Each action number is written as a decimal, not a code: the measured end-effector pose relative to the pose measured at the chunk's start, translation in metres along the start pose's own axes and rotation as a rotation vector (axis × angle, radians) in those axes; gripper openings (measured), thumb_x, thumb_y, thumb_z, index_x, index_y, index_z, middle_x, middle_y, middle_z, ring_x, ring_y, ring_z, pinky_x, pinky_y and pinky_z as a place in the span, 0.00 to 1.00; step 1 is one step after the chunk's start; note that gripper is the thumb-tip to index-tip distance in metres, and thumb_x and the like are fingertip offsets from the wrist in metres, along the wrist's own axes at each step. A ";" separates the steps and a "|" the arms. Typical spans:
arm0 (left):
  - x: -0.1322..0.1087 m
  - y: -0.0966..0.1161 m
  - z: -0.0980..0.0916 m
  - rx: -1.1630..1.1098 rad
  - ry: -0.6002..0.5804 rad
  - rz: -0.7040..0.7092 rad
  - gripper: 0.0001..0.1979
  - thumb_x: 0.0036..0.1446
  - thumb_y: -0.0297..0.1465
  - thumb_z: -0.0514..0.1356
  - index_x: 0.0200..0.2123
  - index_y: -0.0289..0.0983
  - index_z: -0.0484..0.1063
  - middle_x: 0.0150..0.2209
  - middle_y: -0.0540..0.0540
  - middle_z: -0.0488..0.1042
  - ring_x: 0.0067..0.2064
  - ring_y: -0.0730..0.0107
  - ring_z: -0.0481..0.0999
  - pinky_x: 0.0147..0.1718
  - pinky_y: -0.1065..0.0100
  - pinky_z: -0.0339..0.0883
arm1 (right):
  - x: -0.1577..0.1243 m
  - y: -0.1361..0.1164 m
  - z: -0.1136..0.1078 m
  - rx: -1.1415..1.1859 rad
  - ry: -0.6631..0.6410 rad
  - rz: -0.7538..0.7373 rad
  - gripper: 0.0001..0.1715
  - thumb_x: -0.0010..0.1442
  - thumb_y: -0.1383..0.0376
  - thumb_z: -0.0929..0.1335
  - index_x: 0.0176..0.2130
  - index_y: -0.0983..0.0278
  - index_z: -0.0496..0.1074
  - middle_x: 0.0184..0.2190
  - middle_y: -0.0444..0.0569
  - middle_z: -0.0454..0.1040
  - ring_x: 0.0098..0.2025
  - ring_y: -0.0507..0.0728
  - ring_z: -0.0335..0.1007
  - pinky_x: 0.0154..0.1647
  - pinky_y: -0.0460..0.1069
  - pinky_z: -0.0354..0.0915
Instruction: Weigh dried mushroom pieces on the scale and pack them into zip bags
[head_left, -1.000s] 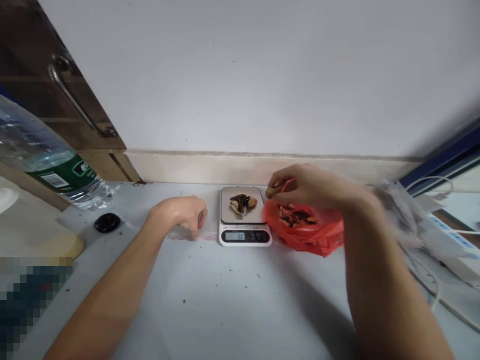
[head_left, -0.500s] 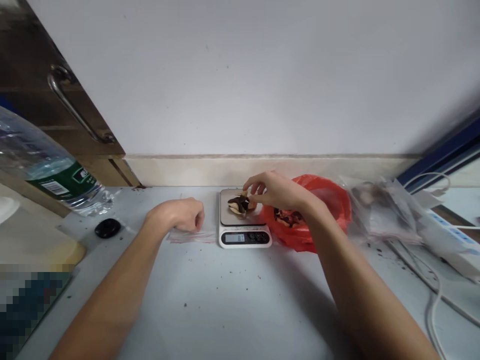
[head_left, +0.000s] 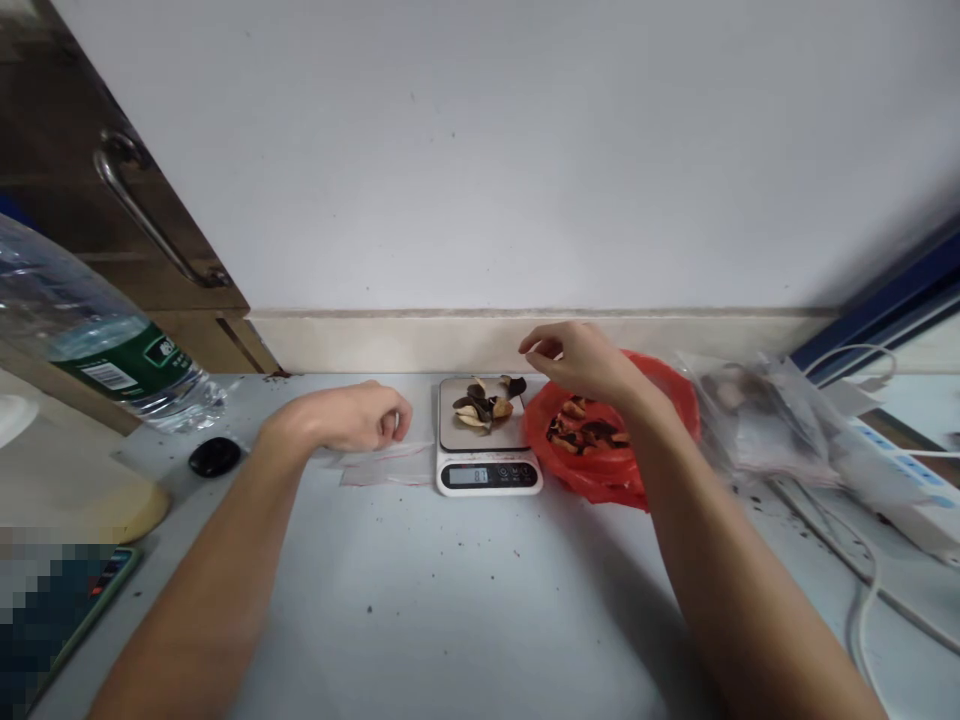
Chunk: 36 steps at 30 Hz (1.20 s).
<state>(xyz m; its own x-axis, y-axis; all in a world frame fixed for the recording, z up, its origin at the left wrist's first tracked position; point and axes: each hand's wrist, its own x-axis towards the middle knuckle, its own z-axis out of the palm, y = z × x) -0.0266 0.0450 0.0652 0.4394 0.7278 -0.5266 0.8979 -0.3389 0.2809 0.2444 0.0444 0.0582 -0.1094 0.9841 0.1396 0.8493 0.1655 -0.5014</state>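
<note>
Several curled dried slices (head_left: 480, 410), dark brown and cream, lie in a loose heap on the steel plate of a small white digital kitchen scale (head_left: 489, 475). Its display seems to read 8.7. Just right of the scale, a red plastic bag (head_left: 664, 385) lies opened out with more dried pieces (head_left: 589, 430) in it. My right hand (head_left: 574, 355) hovers over the bag's far left side, thumb and fingers apart, nothing visible in it. Left of the scale, my left hand (head_left: 364, 415) has its fingers curled in, above clear zip bags (head_left: 390, 468); nothing shows in its grasp.
A large water bottle (head_left: 124, 365) stands at left near a black oval object (head_left: 215, 457). At right are clear bags with contents (head_left: 757, 420), a white power strip (head_left: 907, 480) and loose cables (head_left: 870, 600). A wall (head_left: 525, 200) closes off the back.
My right hand has let go of the slices on the scale and moved up and right, over the red bag. My left hand has shifted slightly up, showing more of the zip bags.
</note>
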 end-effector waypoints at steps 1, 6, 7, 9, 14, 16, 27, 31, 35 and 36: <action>-0.002 -0.001 -0.002 -0.027 0.032 0.021 0.07 0.42 0.29 0.56 0.29 0.41 0.67 0.28 0.50 0.76 0.32 0.65 0.75 0.28 0.69 0.65 | 0.001 0.000 0.001 0.021 0.023 -0.012 0.17 0.58 0.75 0.66 0.42 0.63 0.81 0.38 0.50 0.83 0.39 0.57 0.78 0.41 0.48 0.69; -0.016 0.000 -0.011 -0.158 0.261 0.062 0.09 0.47 0.35 0.57 0.32 0.42 0.62 0.30 0.50 0.77 0.33 0.65 0.77 0.30 0.68 0.66 | -0.005 -0.016 0.007 0.225 0.061 -0.216 0.14 0.64 0.70 0.64 0.43 0.63 0.78 0.36 0.49 0.81 0.37 0.55 0.76 0.40 0.48 0.68; -0.018 0.001 -0.013 -0.182 0.303 0.057 0.09 0.47 0.36 0.57 0.33 0.42 0.61 0.31 0.49 0.78 0.33 0.65 0.77 0.31 0.68 0.66 | -0.007 -0.023 0.009 0.269 0.029 -0.265 0.14 0.65 0.69 0.63 0.45 0.63 0.78 0.36 0.48 0.80 0.36 0.54 0.75 0.39 0.47 0.68; -0.022 0.006 -0.016 -0.236 0.375 0.051 0.10 0.47 0.36 0.56 0.34 0.42 0.59 0.32 0.49 0.79 0.34 0.65 0.78 0.32 0.67 0.66 | -0.013 -0.036 0.015 0.327 -0.085 -0.364 0.15 0.68 0.67 0.62 0.47 0.62 0.76 0.35 0.46 0.79 0.32 0.52 0.73 0.38 0.47 0.67; -0.027 0.018 -0.017 -0.340 0.535 0.057 0.11 0.49 0.37 0.58 0.33 0.42 0.57 0.30 0.50 0.76 0.35 0.64 0.79 0.34 0.67 0.68 | -0.017 -0.058 0.038 0.270 -0.256 -0.522 0.16 0.71 0.62 0.62 0.37 0.63 0.77 0.29 0.44 0.75 0.30 0.52 0.66 0.36 0.47 0.62; -0.029 0.020 -0.015 -0.330 0.648 0.074 0.12 0.50 0.38 0.59 0.34 0.42 0.59 0.30 0.50 0.75 0.35 0.64 0.78 0.34 0.66 0.69 | -0.015 -0.061 0.044 0.232 -0.202 -0.372 0.19 0.68 0.62 0.64 0.27 0.64 0.73 0.23 0.43 0.71 0.27 0.52 0.64 0.33 0.48 0.60; -0.010 0.031 -0.002 -0.075 0.609 0.368 0.55 0.41 0.49 0.74 0.70 0.45 0.55 0.73 0.42 0.56 0.73 0.42 0.52 0.69 0.52 0.52 | -0.019 -0.051 0.018 0.653 -0.204 -0.275 0.13 0.55 0.58 0.75 0.29 0.62 0.71 0.28 0.44 0.75 0.25 0.52 0.70 0.25 0.47 0.67; -0.008 0.026 -0.008 -0.100 0.662 0.290 0.42 0.48 0.46 0.71 0.64 0.41 0.63 0.64 0.41 0.70 0.63 0.45 0.68 0.61 0.54 0.61 | -0.009 -0.035 0.011 0.523 -0.074 -0.246 0.09 0.66 0.60 0.67 0.36 0.63 0.71 0.31 0.47 0.77 0.32 0.54 0.75 0.32 0.47 0.70; -0.005 0.009 -0.009 -0.010 0.474 0.173 0.42 0.47 0.46 0.70 0.63 0.38 0.63 0.64 0.38 0.69 0.63 0.46 0.69 0.60 0.57 0.62 | 0.002 -0.014 0.013 0.041 -0.055 0.002 0.14 0.60 0.74 0.67 0.45 0.64 0.76 0.43 0.55 0.81 0.45 0.60 0.78 0.44 0.51 0.71; -0.003 0.006 -0.008 0.007 0.413 0.149 0.42 0.47 0.46 0.70 0.62 0.38 0.63 0.63 0.38 0.69 0.62 0.47 0.69 0.59 0.58 0.63 | 0.003 -0.011 0.014 -0.049 -0.106 0.034 0.17 0.58 0.76 0.67 0.46 0.64 0.77 0.46 0.57 0.80 0.48 0.62 0.77 0.47 0.52 0.71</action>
<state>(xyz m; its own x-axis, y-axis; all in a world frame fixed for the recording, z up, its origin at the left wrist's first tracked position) -0.0229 0.0450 0.0748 0.5179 0.8477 -0.1150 0.8264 -0.4610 0.3235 0.2276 0.0467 0.0518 -0.1320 0.9907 0.0314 0.8774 0.1315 -0.4614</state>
